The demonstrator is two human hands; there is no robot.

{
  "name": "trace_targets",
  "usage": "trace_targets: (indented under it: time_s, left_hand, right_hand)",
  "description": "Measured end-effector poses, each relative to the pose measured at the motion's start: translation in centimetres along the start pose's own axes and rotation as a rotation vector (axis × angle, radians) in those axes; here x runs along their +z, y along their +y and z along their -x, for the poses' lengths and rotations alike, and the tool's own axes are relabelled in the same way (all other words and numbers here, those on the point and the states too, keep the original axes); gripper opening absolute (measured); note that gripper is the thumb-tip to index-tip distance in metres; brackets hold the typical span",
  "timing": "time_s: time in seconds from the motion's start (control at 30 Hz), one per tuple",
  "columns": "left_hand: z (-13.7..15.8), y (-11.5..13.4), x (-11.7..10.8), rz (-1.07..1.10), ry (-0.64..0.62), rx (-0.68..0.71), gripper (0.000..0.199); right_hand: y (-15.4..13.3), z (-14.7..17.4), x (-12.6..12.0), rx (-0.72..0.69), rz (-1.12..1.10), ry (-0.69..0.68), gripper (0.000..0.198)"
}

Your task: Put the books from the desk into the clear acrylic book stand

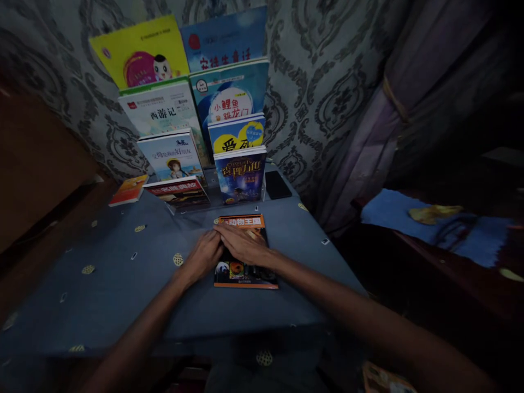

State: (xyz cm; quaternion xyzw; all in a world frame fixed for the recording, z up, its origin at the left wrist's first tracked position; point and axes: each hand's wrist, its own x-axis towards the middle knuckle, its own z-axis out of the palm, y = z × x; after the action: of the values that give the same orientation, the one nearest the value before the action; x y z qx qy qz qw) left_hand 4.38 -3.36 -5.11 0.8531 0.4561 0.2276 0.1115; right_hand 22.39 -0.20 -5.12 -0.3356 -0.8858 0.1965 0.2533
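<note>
A book with a black and orange cover and animal pictures lies flat on the cloth-covered table. My right hand rests across its cover with fingers stretched toward the upper left corner. Beside it, my left hand lies at the book's left edge, palm down and slightly bent. The fingertips of both hands meet and overlap near that edge, so the left ones are partly covered. Neither hand lifts the book. Much of the cover's middle is hidden under the right hand.
Behind the book, a tiered stand holds several upright books, among them a purple one and a yellow one. An orange book lies at the left. A dark phone-like slab sits right of the stand. A blue cloth covers a surface at right.
</note>
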Motion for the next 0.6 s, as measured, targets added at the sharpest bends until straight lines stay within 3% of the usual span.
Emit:
trace_targets:
  time_s: [0.1,0.37,0.6]
  left_hand:
    - [0.4,-0.5,0.3,0.003,0.008,-0.008,0.033]
    - [0.4,-0.7,0.5,-0.021,0.023,-0.027,0.035]
    - [-1.8,0.2,0.6,-0.107,-0.043,-0.022,0.034]
  right_hand:
    - [1.2,0.0,0.1,0.032,0.009,-0.001,0.046]
    - [7.4,4.2,-3.1,0.2,0.134,0.103,0.046]
    - [8.4,4.9,-3.1,0.207,0.108,0.13,0.045]
